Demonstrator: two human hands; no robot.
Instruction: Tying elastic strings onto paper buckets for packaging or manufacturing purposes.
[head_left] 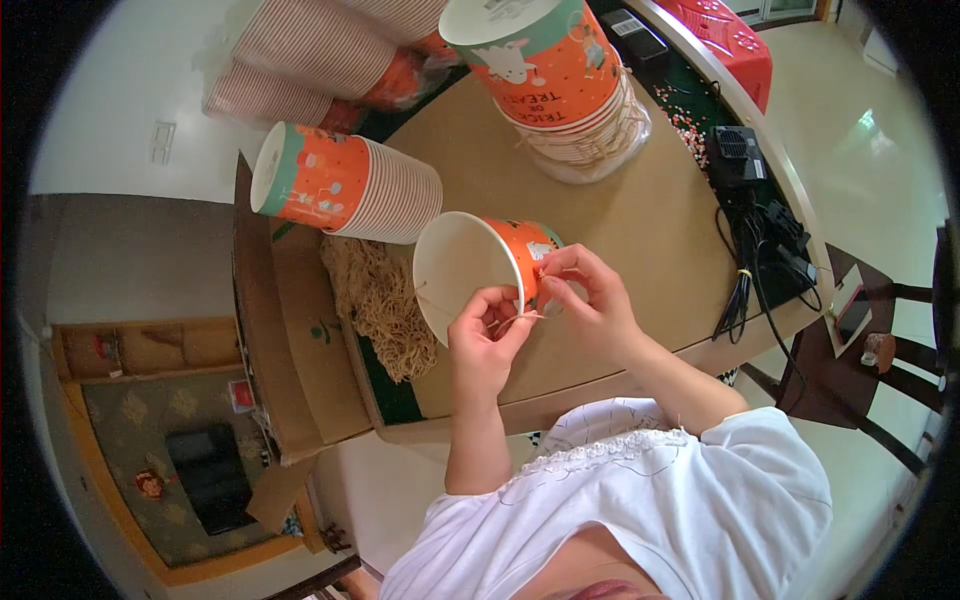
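An orange paper bucket [515, 245] with a green band lies tilted on the table, its white mouth facing left. My left hand [485, 330] is closed at the rim, fingers partly inside, pinching a thin beige cord [530, 316]; more of the cord shows inside the mouth. My right hand [598, 300] is closed in a pinch against the bucket's outer side. What sits between its fingertips is too small to make out. Left of the bucket is a heap of beige cords [385, 310].
A stack of nested orange buckets [405, 190] lies behind. Another stack [555, 75], with cords around its lower part, stands farther back. Wrapped stacks [310, 50] are at the far left. A cardboard box [305, 350] adjoins the table's left. Black cables [740, 290] and a power adapter [737, 155] are right.
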